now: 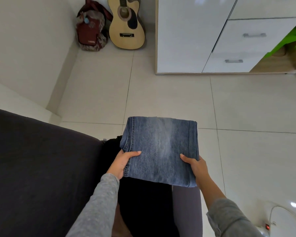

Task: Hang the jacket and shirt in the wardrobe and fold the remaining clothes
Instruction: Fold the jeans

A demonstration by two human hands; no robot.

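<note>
Holding folded jeans (pixel 161 149): left grip (pixel 121 164), right grip (pixel 196 166) clamped on side edges, fingers hidden underneath; guitar (pixel 126 26), wardrobe (pixel 186 40) beyond.

The folded jeans (pixel 161 151) were blue denim, coarse-woven and matt, faded pale down the middle, with stitched seams along one edge. The sleeves (pixel 99 202) at 6 o'clock were grey heathered knit. At 9 o'clock the dark upholstery (pixel 41 159) was matt cloth. The floor tiles (pixel 161 91) were smooth and glossy. At 1 o'clock the wardrobe (pixel 191 40) had glossy white fronts, a wood-grain frame and brushed metal handles (pixel 254 35). The guitar (pixel 121 40) at 12 o'clock was varnished wood.
</note>
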